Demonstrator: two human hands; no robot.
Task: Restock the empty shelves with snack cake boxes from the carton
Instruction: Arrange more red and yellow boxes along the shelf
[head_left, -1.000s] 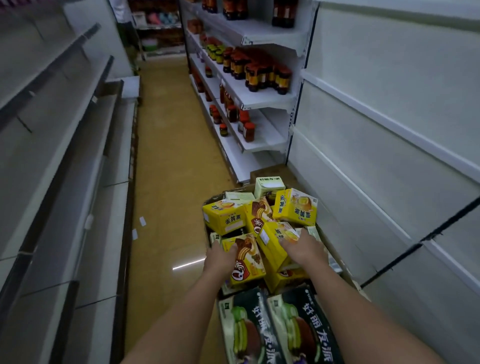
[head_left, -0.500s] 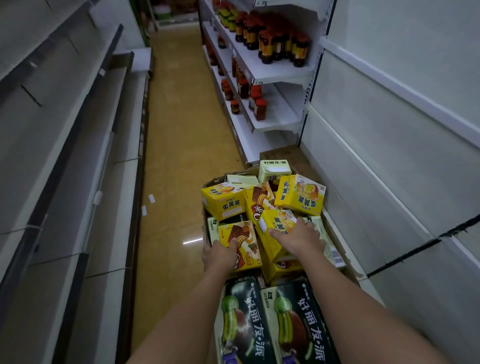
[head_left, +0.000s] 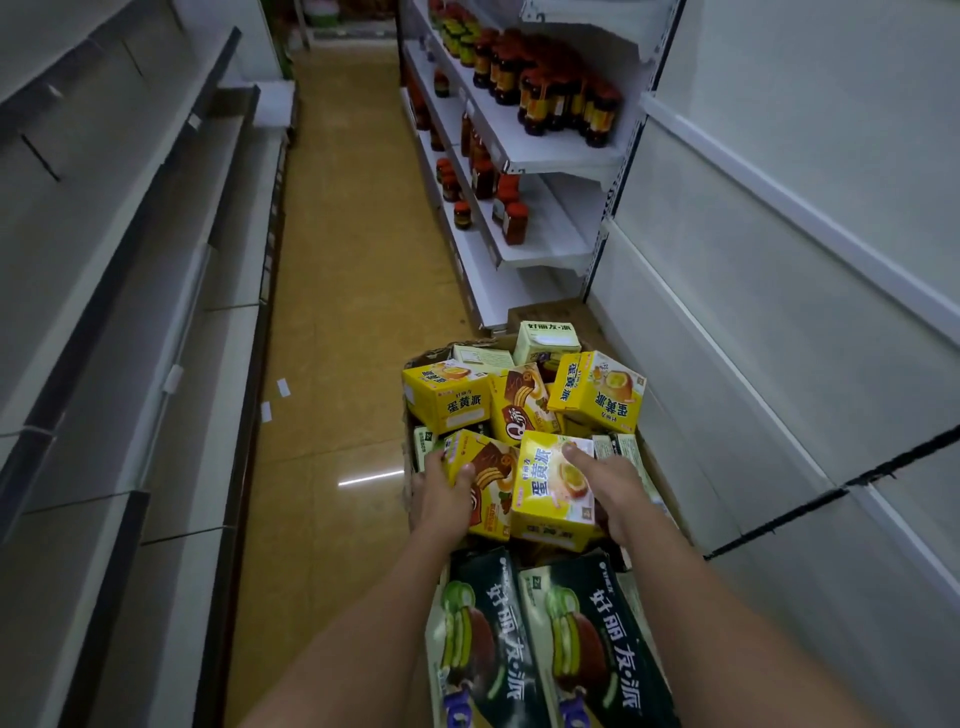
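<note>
Picking from the carton (head_left: 410, 364) on the aisle floor: the left hand (head_left: 441, 499) grips a brown-and-yellow cake box (head_left: 485, 480), and the right hand (head_left: 613, 486) clasps a yellow box (head_left: 553, 486) printed 蛋黄派. Next they must lift clear and turn to the bare right shelves (head_left: 779, 322). Near dark boxes (head_left: 582, 639) read 好丽友·派.

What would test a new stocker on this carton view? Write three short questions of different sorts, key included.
1. True or false: the right hand grips a yellow egg-yolk pie box.
2. What does the left hand grip? A) sauce jar B) chocolate cake box C) price tag
3. Fill in: the sauce jars stand on the ___ shelving.

Key: 1 true; 2 B; 3 right
</note>
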